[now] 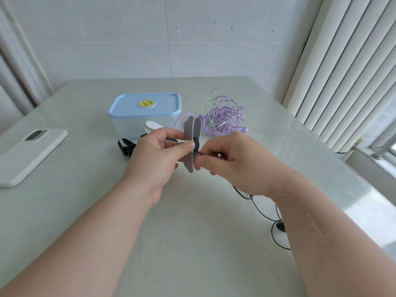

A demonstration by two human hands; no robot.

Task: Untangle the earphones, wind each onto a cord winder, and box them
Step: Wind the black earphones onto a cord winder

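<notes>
our right hand (pixel 229 159) pinches the black earphone cord (pixel 263 212) between thumb and forefinger, right at the waist of the grey cord winder (pixel 192 129). from that pinch the cord drops under our wrist and trails back toward us, lying in loose loops on the table (pixel 192 243) with a black earbud (pixel 280 226) among them. our left hand (pixel 158 151) grips the winder from the other side, thumb and fingertips curled round its middle, holding it upright above the table. a few dark turns of cord already sit round its narrow centre, and its two flaps stand slightly apart at the top.

just beyond our left hand a black cord winder (pixel 126 146) lies on the table, and a white cord winder (pixel 153 126) rests behind it, up against the box. farther left a white phone (pixel 27 155) lies face down near the table edge. the clear box (pixel 128 127) stands past our hands, its blue lid (pixel 145 106) on, a yellow knob (pixel 146 103) in the lid's middle. to the right of the box, close beside it, sits the tangle of purple earphones (pixel 222 114), with a pale green strand through it. behind everything are the tiled wall (pixel 214 50) and, at right, white vertical blinds (pixel 342 71).
</notes>
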